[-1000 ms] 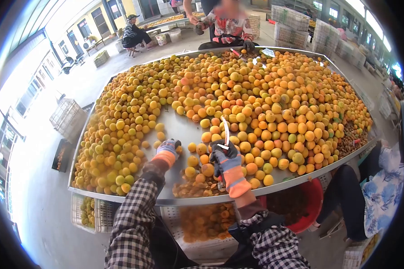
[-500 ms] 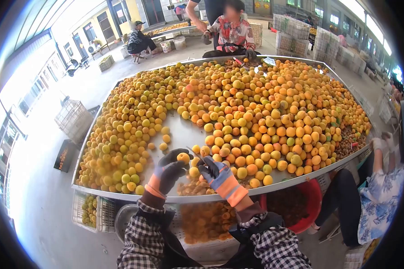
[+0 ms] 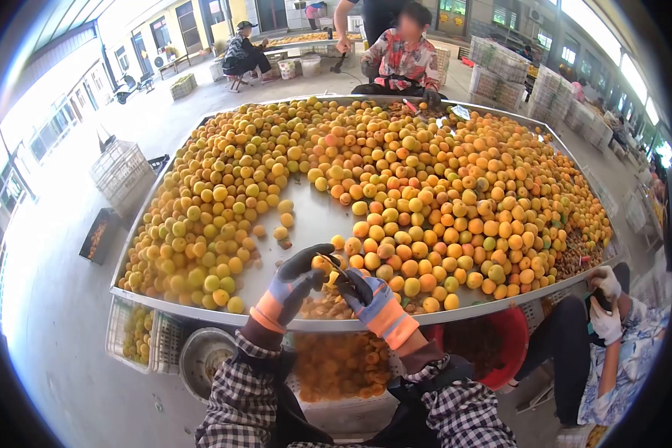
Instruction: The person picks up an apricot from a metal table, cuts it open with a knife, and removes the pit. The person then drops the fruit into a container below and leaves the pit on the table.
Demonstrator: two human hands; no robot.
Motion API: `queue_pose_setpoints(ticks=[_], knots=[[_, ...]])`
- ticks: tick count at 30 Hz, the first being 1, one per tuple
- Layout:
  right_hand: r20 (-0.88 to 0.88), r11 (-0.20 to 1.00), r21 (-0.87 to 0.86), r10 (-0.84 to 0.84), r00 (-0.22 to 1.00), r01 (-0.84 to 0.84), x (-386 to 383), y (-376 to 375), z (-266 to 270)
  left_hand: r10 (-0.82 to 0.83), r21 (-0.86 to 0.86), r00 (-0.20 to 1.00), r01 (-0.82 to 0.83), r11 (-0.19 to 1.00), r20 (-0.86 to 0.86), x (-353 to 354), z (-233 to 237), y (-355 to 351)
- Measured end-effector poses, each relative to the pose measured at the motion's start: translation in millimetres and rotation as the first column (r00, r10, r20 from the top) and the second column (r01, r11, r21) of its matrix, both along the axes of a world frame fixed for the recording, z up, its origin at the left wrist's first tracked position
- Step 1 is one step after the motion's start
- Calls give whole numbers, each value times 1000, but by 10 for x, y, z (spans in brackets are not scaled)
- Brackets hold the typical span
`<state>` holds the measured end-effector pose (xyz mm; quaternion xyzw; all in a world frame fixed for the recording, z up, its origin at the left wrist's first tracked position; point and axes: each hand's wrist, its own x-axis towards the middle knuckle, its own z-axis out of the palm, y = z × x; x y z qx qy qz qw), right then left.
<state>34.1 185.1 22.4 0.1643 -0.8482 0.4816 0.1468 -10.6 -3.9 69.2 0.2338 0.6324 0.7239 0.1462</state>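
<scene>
1. Gripping a single apricot (image 3: 322,263) between thumb and curled fingers, the left hand (image 3: 295,282), in a dark glove with an orange cuff, was closed on the fruit just above the near edge of the metal table (image 3: 306,216).
2. The right hand (image 3: 369,295), in a striped glove, sat just beside it with its fingers curled shut around a small blade (image 3: 334,262). The blade was thin and dark and hard to make out. Its tip seemed to meet the apricot, though real contact could not be told.
3. The apricot looked light and small enough for one hand. It was probably soft-fleshed with a thin skin that bruises under a hard pinch, and firm only at the stone.
4. The best hold was likely on its rounded flanks, with the fingertips spread and the seam left open to the blade. Juice on the gloves would probably make it slippery.
5. A low pile of cut fruit (image 3: 325,306) lay on the table under the hands. A crate of halves (image 3: 336,369) stood below the edge, near a red tub (image 3: 504,340).
6. The great heap of whole apricots (image 3: 440,209) covered most of the table beyond.
7. A co-worker's white-gloved hands (image 3: 603,302) were held together at the right, well apart from the apricot.
</scene>
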Motion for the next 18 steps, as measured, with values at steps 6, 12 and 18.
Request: queue_pose_setpoints(ticks=[6,12,18], knots=[[38,995,-39,89,995,-87,34,-47,99,73,93,995,-79,993,60,7,-63,25],[76,985,-125,131,988,-121,60,-41,2,66,-35,994,-69,997,-83,-21,-78,8],[91,983,-139,134,987,-121,70,-135,-36,21,112,1000,-23,993,13,74,-35,61]])
